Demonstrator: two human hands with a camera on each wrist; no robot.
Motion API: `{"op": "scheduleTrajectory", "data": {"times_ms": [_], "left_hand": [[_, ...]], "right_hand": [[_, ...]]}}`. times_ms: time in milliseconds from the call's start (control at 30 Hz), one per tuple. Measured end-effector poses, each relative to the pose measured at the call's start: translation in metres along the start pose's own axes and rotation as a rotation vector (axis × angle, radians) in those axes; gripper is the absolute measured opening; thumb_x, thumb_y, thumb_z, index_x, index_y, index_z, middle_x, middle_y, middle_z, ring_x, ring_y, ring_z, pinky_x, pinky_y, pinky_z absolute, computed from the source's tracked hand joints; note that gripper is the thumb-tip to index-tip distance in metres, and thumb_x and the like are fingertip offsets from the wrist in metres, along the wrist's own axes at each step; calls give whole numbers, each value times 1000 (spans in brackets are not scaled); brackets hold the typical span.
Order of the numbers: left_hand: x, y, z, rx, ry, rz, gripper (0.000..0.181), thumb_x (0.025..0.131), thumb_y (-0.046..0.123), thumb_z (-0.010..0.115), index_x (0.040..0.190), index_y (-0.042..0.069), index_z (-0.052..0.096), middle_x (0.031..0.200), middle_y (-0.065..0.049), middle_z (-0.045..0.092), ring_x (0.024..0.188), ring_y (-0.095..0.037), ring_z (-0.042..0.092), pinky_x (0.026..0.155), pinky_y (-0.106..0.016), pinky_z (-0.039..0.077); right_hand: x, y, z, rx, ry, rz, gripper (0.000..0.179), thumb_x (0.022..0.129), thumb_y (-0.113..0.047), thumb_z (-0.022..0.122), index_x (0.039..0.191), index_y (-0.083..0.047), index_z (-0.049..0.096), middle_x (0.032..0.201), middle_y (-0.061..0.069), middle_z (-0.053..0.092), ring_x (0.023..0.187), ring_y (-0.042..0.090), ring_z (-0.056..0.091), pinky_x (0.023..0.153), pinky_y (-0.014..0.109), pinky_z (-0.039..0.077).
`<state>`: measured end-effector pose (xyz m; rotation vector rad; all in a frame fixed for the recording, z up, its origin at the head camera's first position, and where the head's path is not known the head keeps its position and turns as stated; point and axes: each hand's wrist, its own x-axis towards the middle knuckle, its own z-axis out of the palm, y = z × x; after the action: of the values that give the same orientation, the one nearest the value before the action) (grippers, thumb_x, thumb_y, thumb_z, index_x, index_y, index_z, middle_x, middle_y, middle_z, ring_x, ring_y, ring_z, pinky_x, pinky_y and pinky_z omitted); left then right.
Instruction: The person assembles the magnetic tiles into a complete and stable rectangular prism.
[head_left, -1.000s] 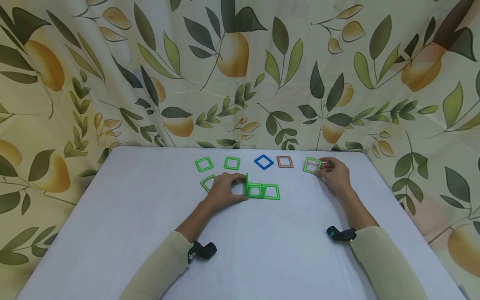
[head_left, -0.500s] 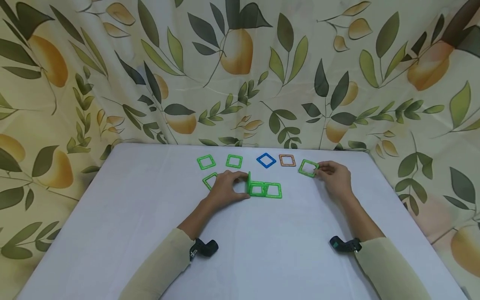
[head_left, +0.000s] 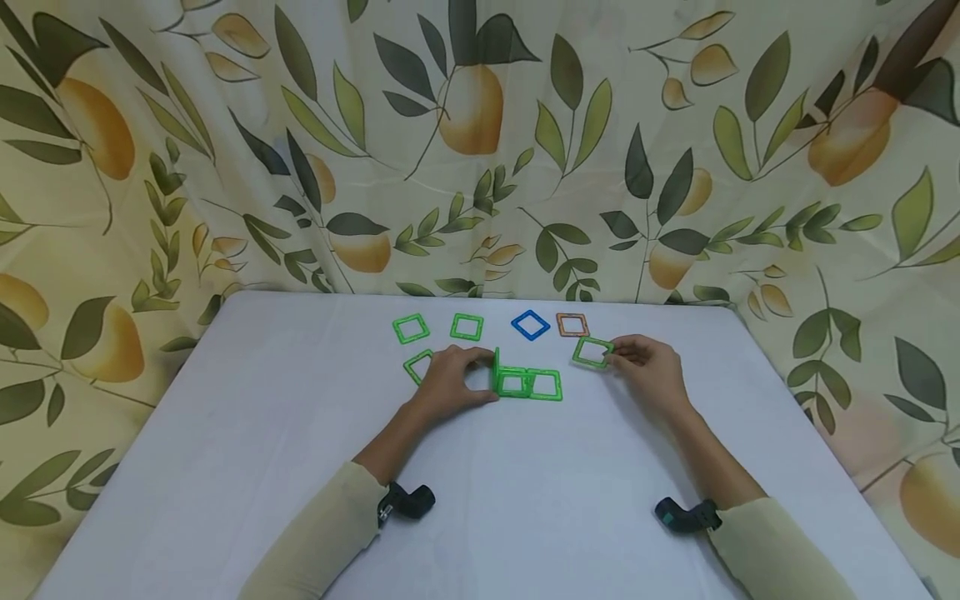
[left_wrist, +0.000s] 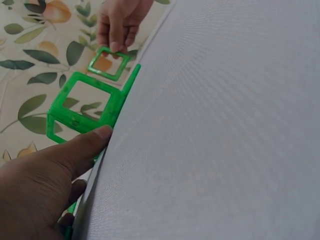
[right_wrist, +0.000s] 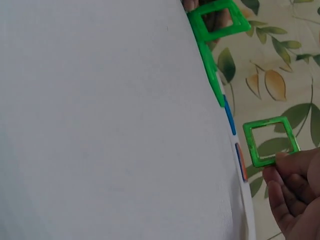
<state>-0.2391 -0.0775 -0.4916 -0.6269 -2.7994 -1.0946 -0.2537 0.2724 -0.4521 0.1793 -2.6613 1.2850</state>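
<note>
My left hand (head_left: pixel 448 387) holds the left end of a joined group of green square magnetic tiles between thumb and fingers. In that group one tile (head_left: pixel 496 371) stands upright, and a flat tile (head_left: pixel 543 397) lies at the right end. The left wrist view shows my thumb (left_wrist: pixel 92 142) against the group's lower corner; the other fingers are partly hidden. My right hand (head_left: pixel 652 375) pinches a single green square tile (right_wrist: pixel 250 145) by one edge, between thumb and fingers. This tile is raised off the table, right of the group and apart from it.
Along the back of the white table (head_left: pixel 525 500) lie two green square tiles (head_left: pixel 411 340), a blue one (head_left: pixel 520 333) and an orange one (head_left: pixel 573 333). Another green tile (head_left: pixel 411 373) is partly hidden behind my left hand. A fruit-patterned cloth (head_left: pixel 480 208) hangs behind.
My right hand has carried its green tile leftward, closer to the joined group, and the tile has tilted. My left hand stays in place on the group.
</note>
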Motion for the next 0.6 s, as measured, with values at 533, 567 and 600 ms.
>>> {"op": "scheduleTrajectory", "data": {"times_ms": [533,567,600], "left_hand": [[0,-3,1,-2,24,17,66,79,36,95,137,16,69,122,4,71,107,-17,57,100,-45,41],[0,-3,2,-4,23,17,66,79,36,95,137,16,69,122,4,71,106,-17,57,99,-45,42],[-1,-3,2,-4,22,18,66,79,36,95,137,16,69,122,4,71,106,-17,57,99,-45,42]], "right_hand": [[-24,-21,21,36,-84,-54,17,93,-2,79,110,0,76,102,12,77,92,16,71,78,13,53],[-25,-21,22,30,-91,-61,17,94,-2,79,110,0,76,102,11,77,92,16,71,78,14,53],[-27,-21,22,27,-97,-68,17,94,-3,79,110,0,76,102,11,77,92,16,71,78,14,53]]}}
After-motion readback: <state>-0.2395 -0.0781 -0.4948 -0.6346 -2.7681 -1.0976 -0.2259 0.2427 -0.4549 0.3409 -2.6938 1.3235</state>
